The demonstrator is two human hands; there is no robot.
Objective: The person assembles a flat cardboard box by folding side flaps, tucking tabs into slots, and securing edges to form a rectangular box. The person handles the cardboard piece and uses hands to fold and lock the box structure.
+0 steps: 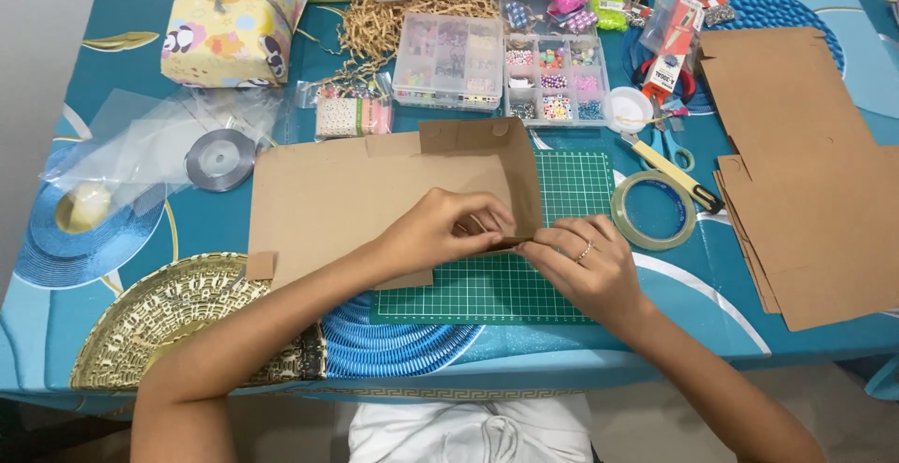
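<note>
Here, both hands meet over a flat brown cardboard box blank that lies on a green cutting mat in the middle of the counter. The left hand has its fingers curled together, pinching a folded edge of the cardboard near the upright flap at the blank's right end. The right hand, with a ring on one finger, is pinched on the same edge from the other side, so the fingertips of both hands nearly touch.

Just right of the hands lies a roll of clear tape, touching a yellow-handled cutter. A stack of further cardboard sheets lies at the right end of the counter. Behind the blank stand two clear bead organisers, with shredded paper filling and a gift-wrapped box to their left. A silver ribbon spool rests on clear plastic bags near the left side, and a gold fan-patterned tray sits at the near left edge.
</note>
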